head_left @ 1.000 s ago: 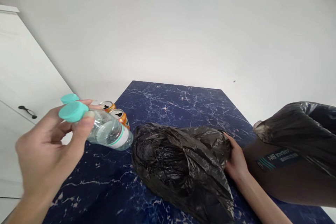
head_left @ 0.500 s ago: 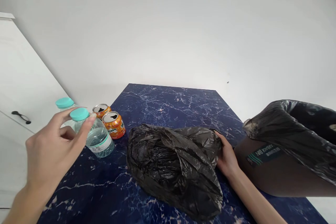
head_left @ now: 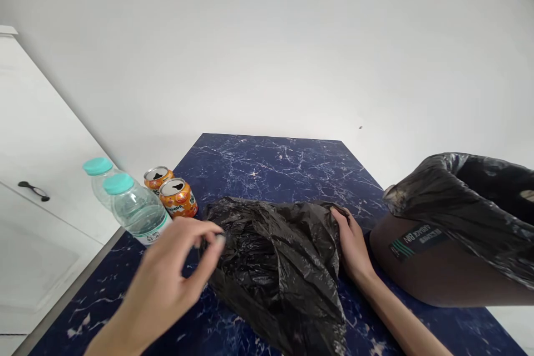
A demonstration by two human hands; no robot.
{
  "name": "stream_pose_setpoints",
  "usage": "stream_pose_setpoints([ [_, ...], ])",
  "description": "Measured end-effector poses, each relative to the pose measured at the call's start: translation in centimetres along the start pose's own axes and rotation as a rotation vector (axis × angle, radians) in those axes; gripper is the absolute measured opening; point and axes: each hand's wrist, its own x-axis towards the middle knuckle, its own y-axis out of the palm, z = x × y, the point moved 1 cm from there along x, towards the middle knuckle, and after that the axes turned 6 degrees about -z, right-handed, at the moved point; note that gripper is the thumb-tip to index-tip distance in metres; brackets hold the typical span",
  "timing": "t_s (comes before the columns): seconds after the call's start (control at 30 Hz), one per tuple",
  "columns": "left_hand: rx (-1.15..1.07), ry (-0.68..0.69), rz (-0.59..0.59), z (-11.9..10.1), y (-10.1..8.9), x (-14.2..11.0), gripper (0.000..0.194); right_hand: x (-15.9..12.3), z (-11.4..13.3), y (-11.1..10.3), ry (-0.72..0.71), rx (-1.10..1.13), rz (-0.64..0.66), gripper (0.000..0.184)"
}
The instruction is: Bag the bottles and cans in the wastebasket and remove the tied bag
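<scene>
A crumpled black plastic bag (head_left: 287,267) lies on the blue marbled table (head_left: 271,164) in front of me. My left hand (head_left: 175,272), slightly blurred, pinches the bag's left edge between thumb and index finger. The bag's right side is gripped by my right hand (head_left: 354,242), its thumb on top and its other fingers partly hidden. Just beyond my left hand stands a clear water bottle (head_left: 139,208) with a teal cap, and a second bottle (head_left: 100,181) is behind it. Beside them are two opened orange soda cans, a nearer can (head_left: 178,200) and a farther can (head_left: 155,177).
At the right is a brown garbage bin (head_left: 450,267) lined with a black bag (head_left: 442,192) folded over its rim. A white cabinet (head_left: 37,122) with a dark handle stands on the left. Behind the table rises a white wall (head_left: 267,55).
My left hand has let go of the front bottle's cap and moved right and toward me onto the bag's left edge. The right hand keeps hold of the bag.
</scene>
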Motion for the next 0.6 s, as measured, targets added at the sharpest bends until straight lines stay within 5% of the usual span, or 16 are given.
stream_pose_setpoints([
  [0.1, -0.164, -0.120, 0.329, -2.0, 3.2, -0.3, 0.021, -0.8, 1.4, -0.3, -0.223, -0.182, 0.000, 0.042],
  [0.3, -0.416, -0.606, 0.599, -2.2, 7.9, 1.7, 0.057, -3.5, 4.9, -0.6, -0.518, -0.209, 0.187, 0.032],
  [0.47, -0.747, -0.759, 0.647, -2.3, 9.5, 4.0, 0.043, -4.9, 5.3, -2.4, -0.672, -0.304, 0.227, 0.026],
  [0.6, -0.519, -0.635, 0.540, -2.0, 9.3, 3.0, 0.041, -5.4, 3.7, -4.6, -0.529, -0.486, 0.143, 0.034],
])
